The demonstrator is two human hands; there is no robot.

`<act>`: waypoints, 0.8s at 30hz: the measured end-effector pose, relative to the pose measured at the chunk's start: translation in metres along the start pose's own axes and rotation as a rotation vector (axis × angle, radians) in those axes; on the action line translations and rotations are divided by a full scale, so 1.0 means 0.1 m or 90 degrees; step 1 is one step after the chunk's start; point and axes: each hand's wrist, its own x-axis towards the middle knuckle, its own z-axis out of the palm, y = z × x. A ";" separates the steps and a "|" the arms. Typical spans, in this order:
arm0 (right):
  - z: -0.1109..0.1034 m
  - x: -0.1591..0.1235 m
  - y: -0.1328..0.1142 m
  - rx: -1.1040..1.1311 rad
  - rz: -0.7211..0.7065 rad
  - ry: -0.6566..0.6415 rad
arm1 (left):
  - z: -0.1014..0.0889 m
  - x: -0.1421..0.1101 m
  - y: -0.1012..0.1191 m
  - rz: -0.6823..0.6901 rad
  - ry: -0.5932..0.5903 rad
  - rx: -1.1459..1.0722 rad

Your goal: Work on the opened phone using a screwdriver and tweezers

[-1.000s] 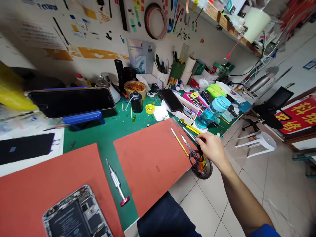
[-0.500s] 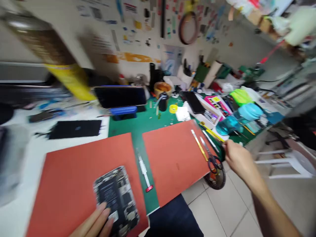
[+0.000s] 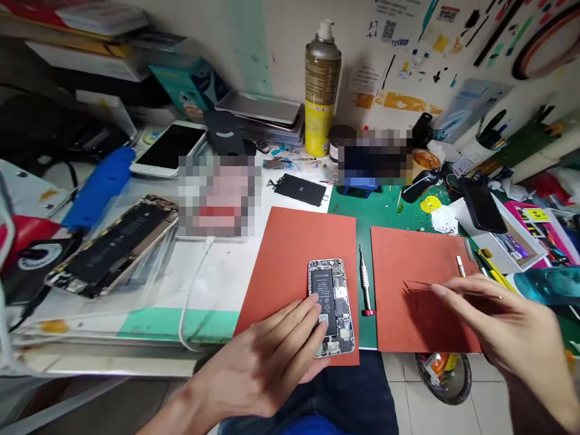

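**benchrat:** So where's the opened phone (image 3: 331,307) sitting right now?

**me:** It's lying face-open on the left red mat (image 3: 290,254), near the mat's front right corner, battery and boards showing. My left hand (image 3: 267,362) is flat on it from below, fingertips (image 3: 312,311) touching the phone's left edge and lower half. Not clenched, just spread fingers resting on it.

**benchrat:** And the right hand?

**me:** My right hand (image 3: 502,329) is over the right red mat (image 3: 408,266), pinching a pair of thin tweezers (image 3: 435,286). The tips point left, hovering above that mat, well apart from the phone. Pretty blurry there, so I can't tell if the tips are pressed together.

**benchrat:** Anything between the two?

**me:** A small screwdriver (image 3: 365,281) with a red cap lies on the green strip of cutting mat (image 3: 365,217) between the red mats, just beside the phone. Farther left there's a bigger opened phone (image 3: 113,244) on the white bench, and a spray can (image 3: 321,87) stands against the wall.
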 end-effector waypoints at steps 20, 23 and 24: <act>1.22 0.29 -0.53 0.378 -0.051 -0.050 | 0.08 -0.02 0.02 -0.068 0.064 -0.024; 1.22 0.27 -0.55 0.346 -0.042 -0.048 | 0.11 -0.03 0.04 -0.075 0.051 -0.016; 1.23 0.28 -0.56 0.345 -0.036 -0.050 | 0.12 -0.04 0.04 -0.076 0.048 -0.014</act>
